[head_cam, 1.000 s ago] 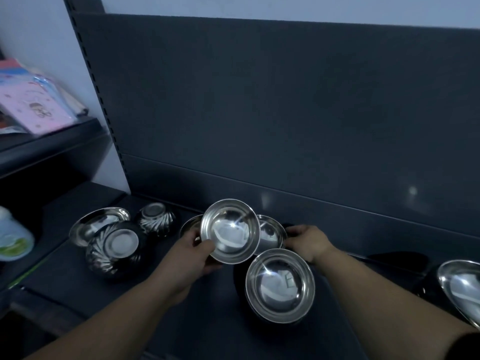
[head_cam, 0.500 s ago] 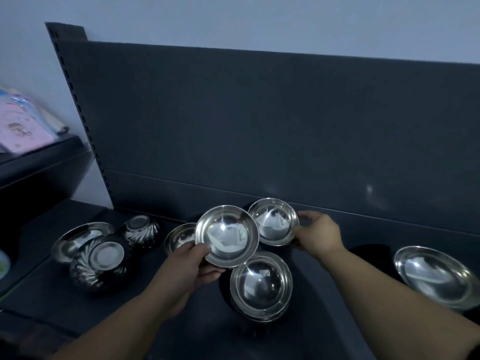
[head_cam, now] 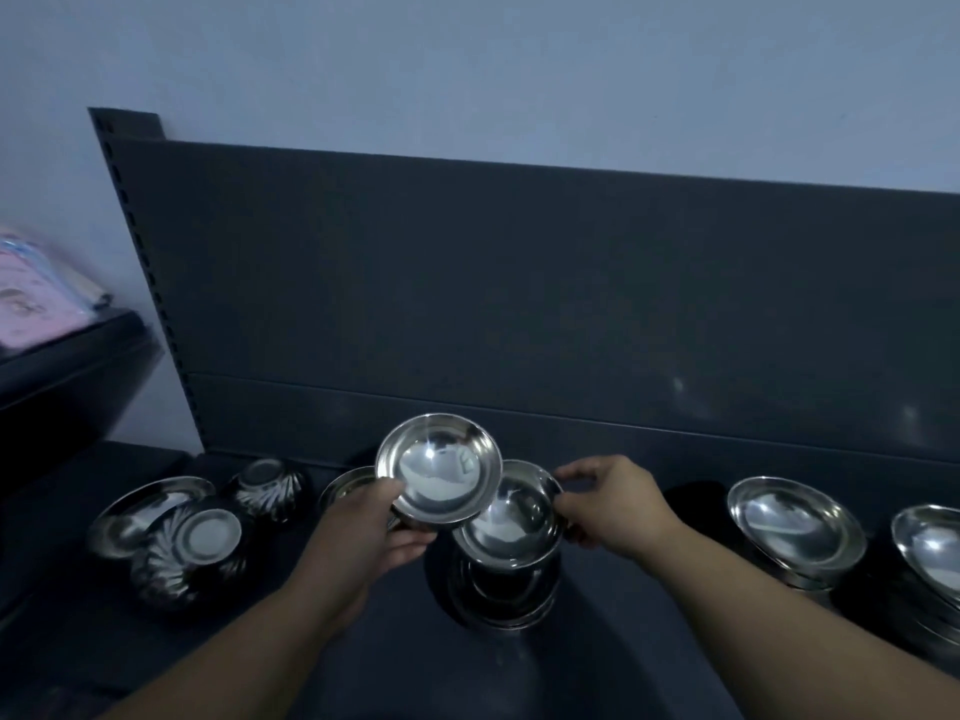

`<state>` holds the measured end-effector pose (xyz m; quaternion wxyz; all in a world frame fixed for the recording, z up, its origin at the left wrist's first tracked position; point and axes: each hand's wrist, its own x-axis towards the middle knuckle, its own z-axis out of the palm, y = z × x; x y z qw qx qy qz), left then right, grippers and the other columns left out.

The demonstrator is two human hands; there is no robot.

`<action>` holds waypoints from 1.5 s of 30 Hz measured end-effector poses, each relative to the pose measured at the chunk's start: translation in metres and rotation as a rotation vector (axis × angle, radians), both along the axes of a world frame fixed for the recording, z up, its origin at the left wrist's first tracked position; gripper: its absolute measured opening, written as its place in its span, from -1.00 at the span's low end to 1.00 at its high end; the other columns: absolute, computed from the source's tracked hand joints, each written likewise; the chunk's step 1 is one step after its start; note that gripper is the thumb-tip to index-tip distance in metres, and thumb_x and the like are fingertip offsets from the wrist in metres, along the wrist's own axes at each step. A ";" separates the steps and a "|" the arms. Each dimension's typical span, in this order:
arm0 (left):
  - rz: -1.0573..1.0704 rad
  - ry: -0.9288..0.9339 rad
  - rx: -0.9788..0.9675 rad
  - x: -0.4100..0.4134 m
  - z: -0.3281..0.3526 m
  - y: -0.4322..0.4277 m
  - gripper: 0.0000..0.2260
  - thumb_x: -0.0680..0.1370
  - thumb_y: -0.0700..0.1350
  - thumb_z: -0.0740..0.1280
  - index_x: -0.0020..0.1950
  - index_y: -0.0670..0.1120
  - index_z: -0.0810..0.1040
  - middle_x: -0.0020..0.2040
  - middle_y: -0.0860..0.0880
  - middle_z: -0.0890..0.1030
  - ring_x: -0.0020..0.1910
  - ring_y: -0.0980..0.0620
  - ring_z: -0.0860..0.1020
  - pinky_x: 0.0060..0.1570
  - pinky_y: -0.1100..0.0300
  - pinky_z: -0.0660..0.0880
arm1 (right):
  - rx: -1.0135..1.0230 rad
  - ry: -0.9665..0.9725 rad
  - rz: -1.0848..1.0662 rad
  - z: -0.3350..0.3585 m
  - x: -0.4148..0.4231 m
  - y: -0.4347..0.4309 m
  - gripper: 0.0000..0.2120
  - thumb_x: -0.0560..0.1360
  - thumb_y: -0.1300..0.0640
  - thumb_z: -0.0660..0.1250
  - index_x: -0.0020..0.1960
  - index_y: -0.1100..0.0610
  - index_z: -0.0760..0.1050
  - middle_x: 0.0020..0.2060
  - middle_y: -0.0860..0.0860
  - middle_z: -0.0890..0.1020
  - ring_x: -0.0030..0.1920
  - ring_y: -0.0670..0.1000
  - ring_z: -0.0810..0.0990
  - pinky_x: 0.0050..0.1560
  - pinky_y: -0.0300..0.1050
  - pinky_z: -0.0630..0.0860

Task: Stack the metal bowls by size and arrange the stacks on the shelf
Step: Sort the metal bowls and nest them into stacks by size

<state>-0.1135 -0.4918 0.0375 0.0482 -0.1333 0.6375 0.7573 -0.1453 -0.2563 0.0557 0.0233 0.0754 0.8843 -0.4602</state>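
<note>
1. At the left of the frame, on the dark shelf (head_cam: 493, 678), sit a shallow dish (head_cam: 140, 506), a large fluted bowl (head_cam: 192, 550) and a small fluted bowl (head_cam: 267, 485). Both fluted bowls are upside down and unstacked.
2. At centre, the left hand (head_cam: 363, 537) grips the first small bowl (head_cam: 439, 470) by its lower-left rim, thumb on top and fingers curled beneath. The bowl is raised and tilted toward the camera.
3. Just right and lower, the second small bowl (head_cam: 511, 519) sits over the centre stack (head_cam: 498, 595). The right hand (head_cam: 613, 506) pinches its right rim. Whether it already rests on the stack cannot be told.
4. At the right edge stand a wide bowl (head_cam: 795, 530) and an edge bowl (head_cam: 930, 550), each seemingly topping a pile.
5. The step in hand looks like nesting small bowls on the centre stack. Next, the second bowl needs seating level and releasing, then the first lowered into it.
6. 0.5 s ago the second bowl was held further back beside the first. It has since come down over the stack, and the first has risen.
</note>
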 end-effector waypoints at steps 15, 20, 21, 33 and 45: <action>-0.156 -0.065 -0.157 0.008 -0.013 0.012 -0.82 0.61 -0.05 0.19 0.13 -0.06 0.51 -0.01 -0.15 0.66 -0.16 -0.16 0.70 -0.16 0.08 0.62 | 0.036 -0.099 0.011 -0.020 0.010 -0.006 -0.85 0.37 0.23 0.40 -0.08 0.06 0.63 -0.52 0.00 0.61 -0.52 -0.04 0.59 -0.48 -0.24 0.52; -0.159 -0.079 -0.187 0.007 -0.021 0.018 -0.87 0.61 -0.02 0.19 0.06 -0.01 0.49 -0.11 -0.07 0.64 -0.15 -0.16 0.70 -0.07 0.03 0.64 | 0.006 -0.085 -0.018 -0.024 0.010 -0.004 -0.90 0.37 0.22 0.42 -0.23 0.03 0.59 -0.48 0.01 0.64 -0.49 -0.05 0.61 -0.46 -0.23 0.53; -0.159 -0.085 -0.203 0.007 -0.022 0.019 -0.85 0.61 0.00 0.19 0.07 -0.01 0.49 -0.10 -0.08 0.65 -0.15 -0.15 0.70 -0.07 0.03 0.64 | -0.015 -0.084 -0.028 -0.026 0.010 -0.003 -0.92 0.38 0.20 0.43 -0.23 0.03 0.60 -0.44 0.03 0.65 -0.45 -0.03 0.63 -0.44 -0.22 0.54; -0.254 -0.144 -0.132 0.005 -0.048 0.033 -0.66 0.57 0.23 0.17 0.29 0.14 0.40 0.16 0.08 0.54 0.16 -0.07 0.54 0.18 -0.04 0.54 | -0.235 -0.052 0.179 -0.100 0.042 0.016 0.00 0.00 -0.33 0.62 0.34 -0.38 0.21 0.31 -0.21 0.50 0.26 -0.10 0.56 0.34 0.02 0.47; -0.369 -0.107 -0.016 -0.004 -0.052 0.108 -0.70 0.58 0.16 0.20 0.31 0.18 0.37 0.07 0.22 0.50 0.08 0.03 0.55 0.31 0.00 0.44 | -0.275 0.067 -0.005 -0.113 0.046 0.076 -0.09 0.11 -0.05 0.62 0.36 -0.34 0.29 0.22 -0.23 0.59 0.22 -0.12 0.59 0.32 0.03 0.49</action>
